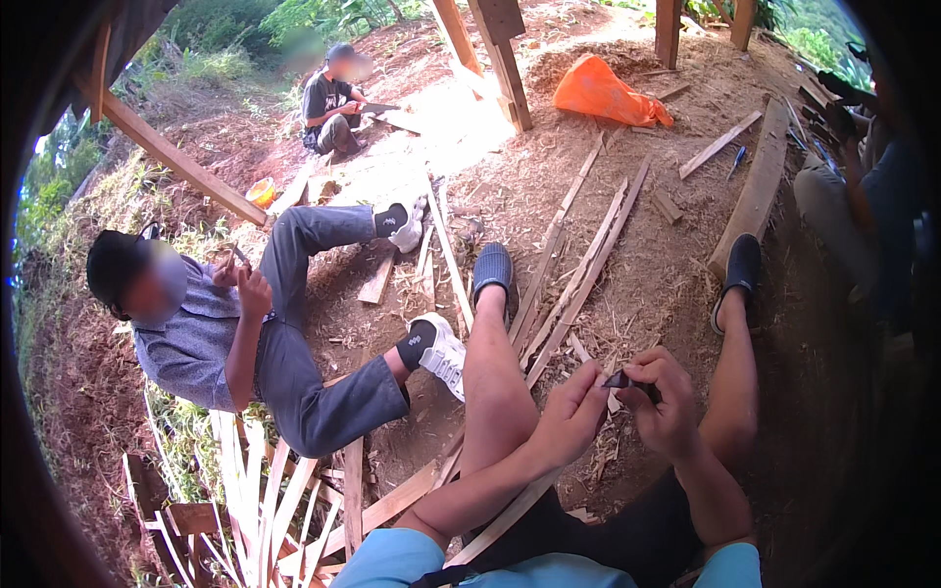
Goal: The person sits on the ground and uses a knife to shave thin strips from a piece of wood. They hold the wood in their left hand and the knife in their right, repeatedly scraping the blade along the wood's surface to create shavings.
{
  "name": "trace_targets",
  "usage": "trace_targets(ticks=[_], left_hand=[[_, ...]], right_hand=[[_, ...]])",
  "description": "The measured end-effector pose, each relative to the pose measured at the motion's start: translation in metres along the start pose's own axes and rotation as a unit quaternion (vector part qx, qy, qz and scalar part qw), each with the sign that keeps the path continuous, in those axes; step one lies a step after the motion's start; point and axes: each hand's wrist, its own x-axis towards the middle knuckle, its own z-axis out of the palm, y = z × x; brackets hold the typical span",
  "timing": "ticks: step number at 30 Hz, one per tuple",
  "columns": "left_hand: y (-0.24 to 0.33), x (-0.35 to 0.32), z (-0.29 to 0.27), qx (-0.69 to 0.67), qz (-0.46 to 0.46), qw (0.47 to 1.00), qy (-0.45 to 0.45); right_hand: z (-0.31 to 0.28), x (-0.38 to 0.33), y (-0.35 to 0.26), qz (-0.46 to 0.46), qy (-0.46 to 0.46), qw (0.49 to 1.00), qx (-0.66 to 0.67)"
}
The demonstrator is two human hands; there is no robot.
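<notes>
Your left hand (569, 412): fingers curled, pinching the tip of 1 small dark knife (627, 380). Your right hand (659, 397): fist closed round its handle, forearms bent inward.

The small dark tool (627, 380) is mostly hidden inside the right hand (663, 404), its kind unclear.

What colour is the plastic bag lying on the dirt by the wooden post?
Bright orange. The crumpled plastic bag shows clearly near the top of the head view, beside the slanted wooden post.
</notes>
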Motion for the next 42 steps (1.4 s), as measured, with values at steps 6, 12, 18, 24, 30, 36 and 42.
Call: trace_targets(ticks=[6, 12, 18, 24, 30, 36, 42], left_hand=[[-0.006, -0.013, 0.011, -0.056, -0.029, 0.995, -0.084], [0.010, -0.005, 0.010, -0.120, -0.098, 0.984, -0.087], [0.002, 0.004, -0.006, -0.199, -0.125, 0.967, -0.093], [0.003, 0.007, -0.006, -0.178, -0.129, 0.970, -0.100], [0.004, 0.008, -0.008, -0.165, -0.117, 0.975, -0.095], [0.005, 0.009, -0.012, -0.138, -0.117, 0.980, -0.084], [0.004, 0.011, -0.011, -0.096, -0.097, 0.986, -0.092]], right_hand=[[0.001, -0.003, 0.010, 0.078, 0.095, 0.992, -0.002], [-0.003, -0.009, 0.010, 0.055, 0.139, 0.988, -0.031], [0.001, -0.005, 0.007, 0.011, 0.020, 1.000, -0.009], [0.003, -0.007, 0.012, 0.054, 0.013, 0.996, 0.068], [0.003, -0.001, 0.011, 0.058, 0.000, 0.997, 0.051], [0.007, -0.001, 0.015, 0.067, 0.000, 0.997, 0.047], [0.003, -0.002, 0.017, 0.080, -0.008, 0.996, 0.048]])
